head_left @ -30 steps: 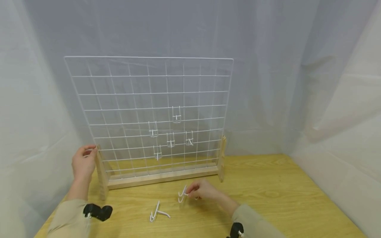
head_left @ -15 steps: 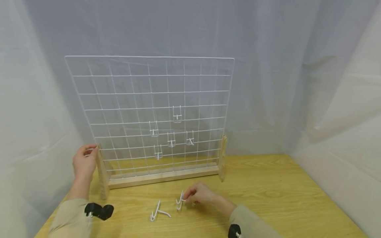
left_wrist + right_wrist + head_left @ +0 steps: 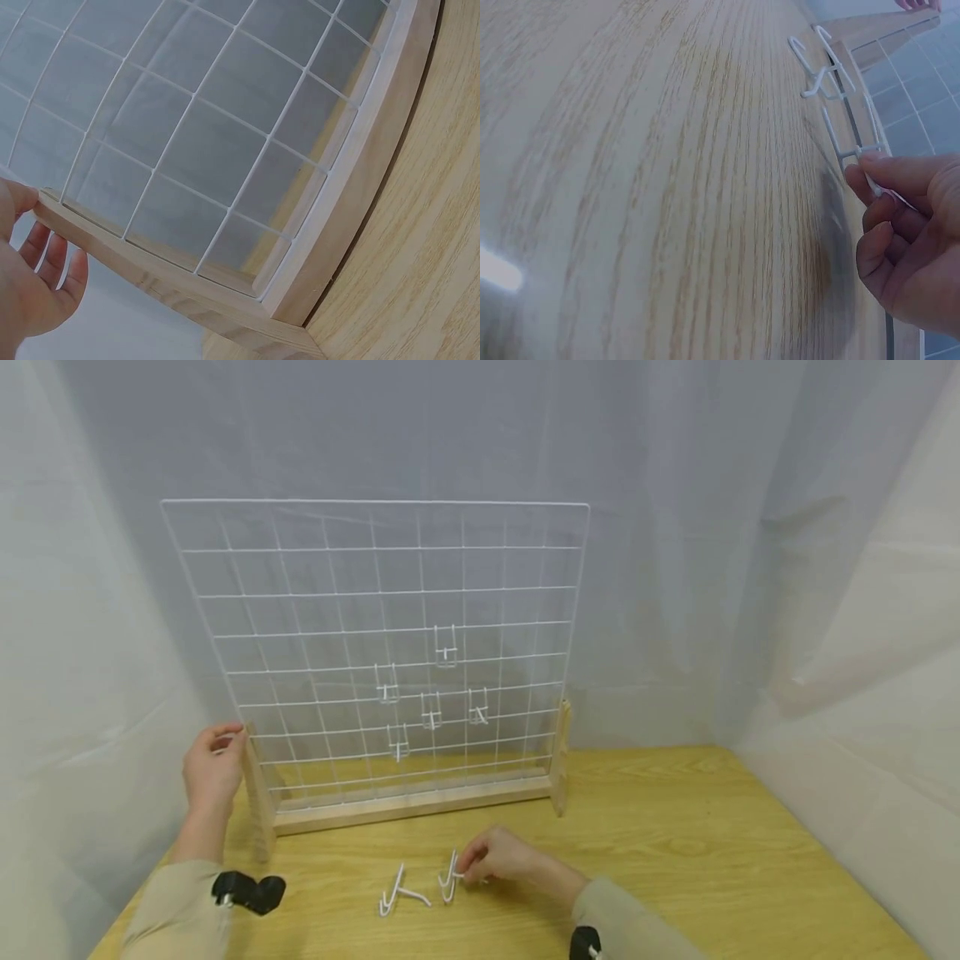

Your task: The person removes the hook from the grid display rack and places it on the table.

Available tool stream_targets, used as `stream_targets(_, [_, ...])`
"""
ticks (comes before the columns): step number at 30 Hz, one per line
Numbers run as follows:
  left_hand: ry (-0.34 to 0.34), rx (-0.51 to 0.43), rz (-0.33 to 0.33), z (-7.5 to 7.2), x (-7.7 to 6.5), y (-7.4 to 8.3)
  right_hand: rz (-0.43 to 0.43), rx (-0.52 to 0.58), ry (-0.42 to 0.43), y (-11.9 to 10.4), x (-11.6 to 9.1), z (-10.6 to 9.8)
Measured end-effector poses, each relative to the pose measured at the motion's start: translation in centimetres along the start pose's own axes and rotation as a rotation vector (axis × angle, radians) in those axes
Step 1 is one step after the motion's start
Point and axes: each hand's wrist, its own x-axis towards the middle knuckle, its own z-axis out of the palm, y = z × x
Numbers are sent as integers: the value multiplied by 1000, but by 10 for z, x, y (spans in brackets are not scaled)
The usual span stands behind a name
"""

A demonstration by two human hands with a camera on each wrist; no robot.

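Observation:
My right hand (image 3: 502, 857) pinches a white wire display hook (image 3: 449, 878) by its prong, low over the table. In the right wrist view, thumb and forefinger close on this hook (image 3: 832, 133). A second white hook (image 3: 398, 888) lies on the table just left of it. My left hand (image 3: 212, 770) holds the top of the left post (image 3: 257, 785) of a wooden stand, thumb on one side and fingers on the other, as the left wrist view shows. A white wire grid panel (image 3: 375, 502) stands upright in the wooden base (image 3: 412, 810).
Several white hooks hang on the grid's lower middle, the highest hook (image 3: 446, 652) right of centre. The right post (image 3: 559, 760) bounds the panel. Pale sheeting (image 3: 675, 568) surrounds the wooden table (image 3: 675, 843) at the back and sides.
My right hand has moved left and toward me with its hook, bringing it lower and closer to the hook on the table. My left hand stays on the post.

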Motion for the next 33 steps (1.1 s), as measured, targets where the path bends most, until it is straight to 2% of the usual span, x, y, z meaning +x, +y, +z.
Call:
stream_targets(14, [-8,-32,1,-1,1,0,0,-15,5,5,3,7])
stream_targets(33, [-2,-5,7,-1,0,2,11,-53,29,2,6,10])
